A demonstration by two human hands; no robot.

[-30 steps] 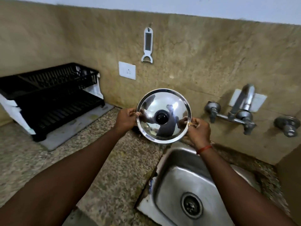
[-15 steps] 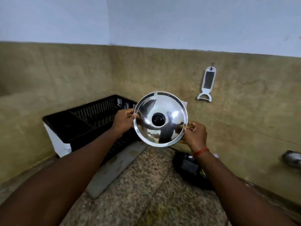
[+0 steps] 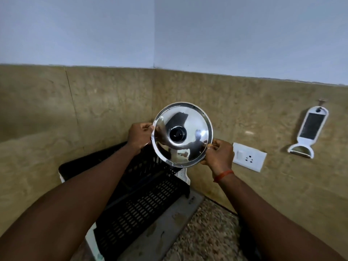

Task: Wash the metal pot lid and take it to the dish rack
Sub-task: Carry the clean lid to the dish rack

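Lid (image 3: 185, 147) is standing upright in the air just above the dish rack (image 3: 143, 196), its face turned to the person. Left hand (image 3: 140, 137) and right hand (image 3: 219, 155) are pinching opposite rims, so the rack is lying straight below both hands, equally near.
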